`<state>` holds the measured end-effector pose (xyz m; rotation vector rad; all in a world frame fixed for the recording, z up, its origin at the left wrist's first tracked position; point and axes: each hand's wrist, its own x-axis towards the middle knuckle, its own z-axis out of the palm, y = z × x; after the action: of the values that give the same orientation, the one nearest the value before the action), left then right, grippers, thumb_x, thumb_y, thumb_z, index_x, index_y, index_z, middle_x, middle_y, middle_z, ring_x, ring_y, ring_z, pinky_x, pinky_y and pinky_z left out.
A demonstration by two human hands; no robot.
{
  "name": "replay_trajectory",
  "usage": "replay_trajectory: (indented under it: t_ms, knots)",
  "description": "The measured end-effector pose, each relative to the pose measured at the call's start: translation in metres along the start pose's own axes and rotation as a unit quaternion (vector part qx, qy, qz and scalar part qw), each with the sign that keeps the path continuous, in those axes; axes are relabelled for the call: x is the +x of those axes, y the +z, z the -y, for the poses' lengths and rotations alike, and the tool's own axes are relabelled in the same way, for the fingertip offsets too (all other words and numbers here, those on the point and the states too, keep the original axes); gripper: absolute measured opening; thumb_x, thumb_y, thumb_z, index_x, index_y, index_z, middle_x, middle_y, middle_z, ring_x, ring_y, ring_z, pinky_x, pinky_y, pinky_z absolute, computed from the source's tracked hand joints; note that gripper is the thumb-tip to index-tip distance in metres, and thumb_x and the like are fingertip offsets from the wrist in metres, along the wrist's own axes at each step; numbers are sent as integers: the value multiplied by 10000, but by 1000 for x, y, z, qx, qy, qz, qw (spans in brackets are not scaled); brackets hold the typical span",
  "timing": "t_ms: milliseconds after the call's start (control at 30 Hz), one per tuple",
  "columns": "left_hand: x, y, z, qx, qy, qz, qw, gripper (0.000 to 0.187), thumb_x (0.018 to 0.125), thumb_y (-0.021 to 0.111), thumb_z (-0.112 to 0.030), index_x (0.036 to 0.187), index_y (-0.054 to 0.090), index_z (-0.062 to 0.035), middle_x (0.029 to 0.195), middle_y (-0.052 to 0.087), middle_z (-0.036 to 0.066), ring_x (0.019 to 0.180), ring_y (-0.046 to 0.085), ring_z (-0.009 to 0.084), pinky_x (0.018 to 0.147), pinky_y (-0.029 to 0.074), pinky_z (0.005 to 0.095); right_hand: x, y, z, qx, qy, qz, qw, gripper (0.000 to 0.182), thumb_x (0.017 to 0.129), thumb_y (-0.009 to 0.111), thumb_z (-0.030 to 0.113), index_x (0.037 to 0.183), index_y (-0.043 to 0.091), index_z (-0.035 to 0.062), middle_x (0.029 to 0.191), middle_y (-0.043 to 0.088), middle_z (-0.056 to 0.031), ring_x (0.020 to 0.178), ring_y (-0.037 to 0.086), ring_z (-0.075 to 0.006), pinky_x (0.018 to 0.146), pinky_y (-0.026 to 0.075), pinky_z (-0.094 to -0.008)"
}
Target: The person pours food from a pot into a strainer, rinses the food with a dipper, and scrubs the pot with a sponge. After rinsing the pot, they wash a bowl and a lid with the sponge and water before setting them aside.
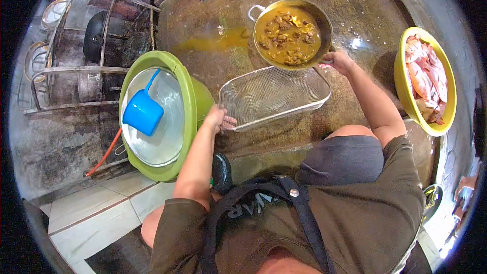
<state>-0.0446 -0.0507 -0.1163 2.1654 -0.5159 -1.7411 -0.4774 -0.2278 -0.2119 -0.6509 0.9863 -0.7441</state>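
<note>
Head view: mesh basket (pixel 276 97) runs lengthwise left to right, slightly aslant.

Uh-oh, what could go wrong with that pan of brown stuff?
The pan might tip and spill its brown liquid, since only the right hand holds it, at one side. Any liquid landing in the basket, at the left hand, would probably drip through the mesh. The floor looks wet, so someone might slip.
</note>
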Motion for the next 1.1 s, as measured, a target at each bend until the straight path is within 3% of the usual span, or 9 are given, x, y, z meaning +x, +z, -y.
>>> replay_trajectory:
  t_ms: [367, 467, 567, 633, 700, 833, 933, 1033, 1100]
  knots:
    - [80, -13, -24, 57, 20, 4, 998, 267, 922, 367, -157, 1093, 439, 35, 762, 627, 251, 544, 621, 331, 388, 493, 437, -28, 7, 24, -187, -38, 23, 981, 361, 756, 517, 1, 1116, 500, -22, 865, 626, -152, 710, 636, -239, 598, 538, -326]
    - [82, -2, -32, 74, 30, -30, 996, 210, 929, 375, -177, 1086, 396, -40, 705, 622, 200, 419, 566, 286, 311, 444, 374, -40, 13, 35, -361, -68, -7, 930, 403, 745, 505, 17, 1148, 486, 20, 838, 628, -124, 710, 628, -188, 606, 522, -330]
    - [66, 11, -24, 73, 74, -61, 993, 211, 932, 379, -196, 1101, 379, -70, 682, 611, 170, 363, 528, 264, 275, 412, 350, -72, 52, 50, -547, -168, 13, 820, 368, 778, 518, 67, 1142, 476, 46, 829, 622, -156, 715, 625, -249, 629, 508, -369]
    - [75, 13, 1, 52, 87, -59, 993, 196, 932, 386, -196, 1094, 380, -85, 678, 606, 161, 345, 515, 254, 255, 392, 342, -76, 60, 40, -616, -346, -6, 708, 350, 813, 526, 124, 1148, 449, 59, 856, 601, -206, 759, 599, -351, 654, 491, -413]
    - [78, 18, 22, 22, 131, -82, 988, 204, 931, 390, -183, 1107, 378, -83, 662, 598, 157, 347, 518, 245, 249, 380, 336, -84, 64, 32, -653, -307, -3, 693, 347, 838, 522, 162, 1160, 429, 71, 910, 587, -229, 822, 555, -415, 670, 472, -441]
    - [79, 16, 43, 19, 180, -112, 977, 176, 927, 383, -170, 1072, 398, -71, 641, 583, 137, 342, 502, 221, 263, 381, 326, -119, 91, 26, -669, -334, 25, 664, 417, 834, 509, 125, 1229, 385, 74, 859, 580, -195, 799, 564, -385, 656, 470, -440]
    - [83, 13, 54, 9, 274, -100, 956, 157, 919, 394, -170, 1026, 446, -67, 635, 576, 118, 359, 499, 204, 283, 385, 314, -137, 96, 22, -733, -428, 72, 523, 579, 760, 527, 70, 1296, 316, 6, 873, 562, -126, 740, 573, -289, 598, 493, -374]
    - [69, 22, 57, 98, 315, -147, 933, 158, 910, 411, -154, 1028, 462, -61, 646, 562, 98, 411, 525, 191, 320, 404, 300, -156, 109, 25, -753, -424, 71, 498, 573, 760, 515, 73, 1299, 327, 18, 893, 542, -97, 753, 570, -246, 569, 497, -335]
    - [100, 24, 83, -45, 367, -166, 914, 154, 903, 423, -122, 1026, 464, -39, 681, 555, 87, 469, 548, 182, 374, 422, 287, -167, 122, 34, -759, -435, 73, 479, 577, 751, 511, 73, 1298, 335, 20, 870, 531, -83, 744, 569, -229, 555, 496, -317]
